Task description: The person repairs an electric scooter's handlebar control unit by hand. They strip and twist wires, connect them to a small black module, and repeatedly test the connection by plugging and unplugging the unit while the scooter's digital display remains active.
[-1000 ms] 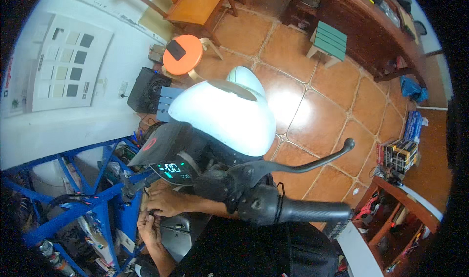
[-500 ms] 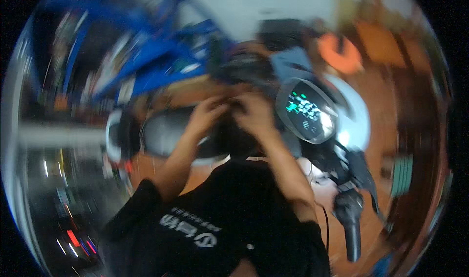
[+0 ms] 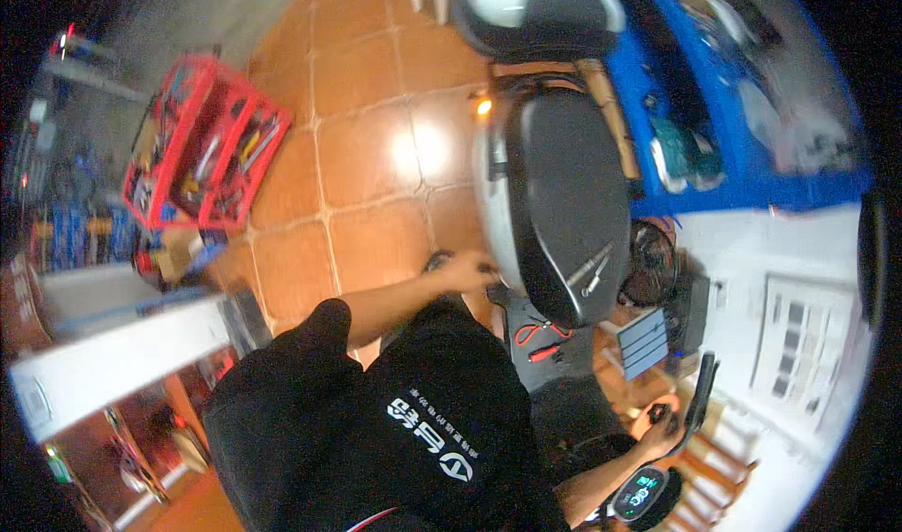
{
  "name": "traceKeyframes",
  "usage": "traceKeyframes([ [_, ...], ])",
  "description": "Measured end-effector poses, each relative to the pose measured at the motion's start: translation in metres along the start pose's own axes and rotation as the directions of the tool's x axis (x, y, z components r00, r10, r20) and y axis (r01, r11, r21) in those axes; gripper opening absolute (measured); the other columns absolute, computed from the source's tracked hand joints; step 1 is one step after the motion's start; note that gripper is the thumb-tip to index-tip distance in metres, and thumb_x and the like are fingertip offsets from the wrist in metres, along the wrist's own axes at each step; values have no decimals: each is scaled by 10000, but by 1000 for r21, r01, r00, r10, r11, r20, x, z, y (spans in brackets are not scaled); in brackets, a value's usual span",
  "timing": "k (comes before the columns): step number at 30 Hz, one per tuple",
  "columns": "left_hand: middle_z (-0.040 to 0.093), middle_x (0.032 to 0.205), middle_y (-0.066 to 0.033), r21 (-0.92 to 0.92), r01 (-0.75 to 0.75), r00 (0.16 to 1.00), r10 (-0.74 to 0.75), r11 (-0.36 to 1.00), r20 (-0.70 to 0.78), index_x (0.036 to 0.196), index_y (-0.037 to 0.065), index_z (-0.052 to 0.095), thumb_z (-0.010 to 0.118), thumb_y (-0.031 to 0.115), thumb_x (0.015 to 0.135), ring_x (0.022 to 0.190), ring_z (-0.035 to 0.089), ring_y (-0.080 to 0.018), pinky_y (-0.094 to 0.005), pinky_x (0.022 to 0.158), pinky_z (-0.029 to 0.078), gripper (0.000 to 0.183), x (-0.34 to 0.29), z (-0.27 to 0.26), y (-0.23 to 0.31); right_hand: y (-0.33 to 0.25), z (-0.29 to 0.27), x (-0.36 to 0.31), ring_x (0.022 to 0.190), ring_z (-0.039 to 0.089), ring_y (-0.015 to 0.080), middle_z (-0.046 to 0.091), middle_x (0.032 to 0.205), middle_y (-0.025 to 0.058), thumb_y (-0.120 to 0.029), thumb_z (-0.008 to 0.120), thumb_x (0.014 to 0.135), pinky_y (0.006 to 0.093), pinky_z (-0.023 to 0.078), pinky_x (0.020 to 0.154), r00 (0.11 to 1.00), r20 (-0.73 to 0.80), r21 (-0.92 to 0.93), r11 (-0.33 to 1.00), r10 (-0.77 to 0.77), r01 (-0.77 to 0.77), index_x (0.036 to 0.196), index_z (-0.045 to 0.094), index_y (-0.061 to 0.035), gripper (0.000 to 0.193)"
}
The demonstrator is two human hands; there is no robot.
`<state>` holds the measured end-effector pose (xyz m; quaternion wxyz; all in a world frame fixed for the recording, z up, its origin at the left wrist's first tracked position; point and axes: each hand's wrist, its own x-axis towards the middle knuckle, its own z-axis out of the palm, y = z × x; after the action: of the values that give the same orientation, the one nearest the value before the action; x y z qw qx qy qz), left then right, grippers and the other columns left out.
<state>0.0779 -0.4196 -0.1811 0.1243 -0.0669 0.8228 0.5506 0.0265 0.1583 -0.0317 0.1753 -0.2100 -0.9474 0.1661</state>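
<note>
Scooter seat (image 3: 575, 175), smooth, rounded, bears metallic tools (image 3: 590, 267); left hand (image 3: 472, 273) beside it, right hand (image 3: 663, 434) at handlebar (image 3: 701, 396), well apart, hold unclear.

Seat, footboard and floor as supports

Black scooter seat (image 3: 575, 170): slim metallic tools (image 3: 589, 271) lying toward one end. Dark footboard (image 3: 556, 370) below: red-handled pliers (image 3: 532, 328), red-handled tool (image 3: 543, 354) just beside. Orange tiled floor (image 3: 362, 175): red tool rack (image 3: 209, 147) standing, loaded; scooter nearby.

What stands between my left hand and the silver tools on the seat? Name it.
The raised near edge of the black seat lies between your left hand and the silver tools on top; no loose object shows between them.
</note>
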Motion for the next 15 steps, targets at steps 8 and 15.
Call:
traceKeyframes([
  [8, 667, 747, -70, -704, 512, 566, -810, 492, -155, 931, 3, 705, 638, 152, 819, 593, 603, -144, -282, 501, 463, 198, -81, -85, -163, 6, -12, 32, 610, 590, 175, 677, 810, 102, -177, 569, 908, 303, 473, 508, 901, 286, 478, 766, 326, -429, 971, 663, 22, 229],
  [15, 597, 696, -61, -775, 538, 488, -872, 332, -35, 787, 10, 642, 622, 79, 789, 535, 538, -136, -274, 434, 416, 72, -118, -100, -203, -39, 4, 21, 605, 583, 175, 665, 792, 99, -192, 565, 910, 299, 464, 504, 855, 0, 430, 772, 519, -468, 957, 661, 22, 239],
])
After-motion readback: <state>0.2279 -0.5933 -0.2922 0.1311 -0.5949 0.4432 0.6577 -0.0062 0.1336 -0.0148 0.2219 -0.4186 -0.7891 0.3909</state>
